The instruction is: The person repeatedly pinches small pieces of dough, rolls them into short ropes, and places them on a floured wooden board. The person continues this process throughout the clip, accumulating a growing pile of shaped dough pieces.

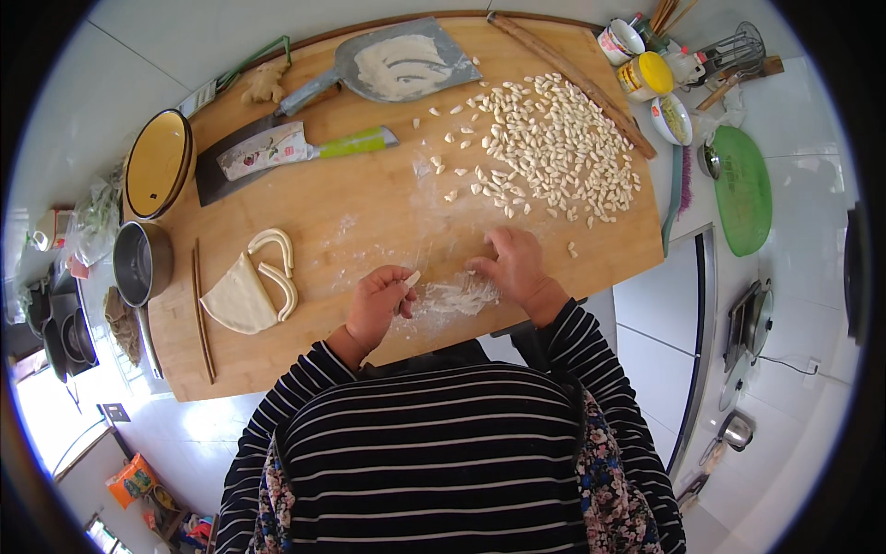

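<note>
My left hand (378, 302) holds a short strip of dough (412, 279) between thumb and fingers above the wooden board (374, 215). Just to the right, my right hand (513, 271) is over the board with thumb and fingers apart. Between the hands lies a smear of white flour (450, 296). Many small shaped dough pieces (547, 138) are scattered over the board's upper right. At the left rest a flat dough wedge (240, 299) and two curved dough strips (282, 287). Whether anything sits under my right fingertips is hard to tell.
Along the board's back lie a metal scoop with flour (405, 62), a cleaver with a green handle (353, 143), ginger (266, 83) and a wooden rolling pin (571, 79). Chopsticks (201, 311), a saucepan (142, 262) and yellow bowls (158, 165) are at the left; jars and a bowl (671, 119) stand right.
</note>
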A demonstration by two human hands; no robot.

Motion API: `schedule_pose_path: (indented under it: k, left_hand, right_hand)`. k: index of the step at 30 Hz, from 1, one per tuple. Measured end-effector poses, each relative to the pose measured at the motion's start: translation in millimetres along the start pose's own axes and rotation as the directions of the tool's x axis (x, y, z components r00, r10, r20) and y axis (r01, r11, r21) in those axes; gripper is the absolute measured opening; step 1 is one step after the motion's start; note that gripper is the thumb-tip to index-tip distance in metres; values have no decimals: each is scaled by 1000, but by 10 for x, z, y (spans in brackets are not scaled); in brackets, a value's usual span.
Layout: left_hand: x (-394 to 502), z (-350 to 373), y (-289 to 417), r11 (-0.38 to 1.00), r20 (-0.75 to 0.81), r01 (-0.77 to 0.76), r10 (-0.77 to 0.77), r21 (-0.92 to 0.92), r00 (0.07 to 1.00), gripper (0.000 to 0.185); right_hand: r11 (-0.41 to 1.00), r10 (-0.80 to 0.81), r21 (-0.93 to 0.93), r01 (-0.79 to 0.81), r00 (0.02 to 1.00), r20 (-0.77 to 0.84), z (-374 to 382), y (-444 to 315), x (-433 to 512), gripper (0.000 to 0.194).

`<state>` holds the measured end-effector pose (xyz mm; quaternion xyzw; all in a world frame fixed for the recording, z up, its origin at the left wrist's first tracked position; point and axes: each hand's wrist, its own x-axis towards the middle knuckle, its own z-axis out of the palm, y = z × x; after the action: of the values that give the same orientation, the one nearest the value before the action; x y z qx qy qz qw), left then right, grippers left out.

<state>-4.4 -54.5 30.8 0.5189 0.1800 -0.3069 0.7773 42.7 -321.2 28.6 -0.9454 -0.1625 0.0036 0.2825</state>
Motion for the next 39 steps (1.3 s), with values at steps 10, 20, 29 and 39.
schedule_pose_path:
  k: [10,20,29,39]
  left_hand:
    - [-76,-39,17,999,12,-20,20,45,1000,25]
    - [-156,-22,-4,996,103,-90,88,7,991,26]
    - [-251,-107,32,996,144,60,-69,62,987,9]
    - [-233,-303,31,999,-27,-10,9,-43,1000,12]
  right_hand:
    - [991,132,55,-125,980,-147,-2,-23,176,23]
    - [870,-218,461,177,975,35,93,-707,-42,19]
    - [867,-251,475,151,956,154,329,-773,-32,11]
    - [987,-105,142,73,967,232,377,-557,325,27]
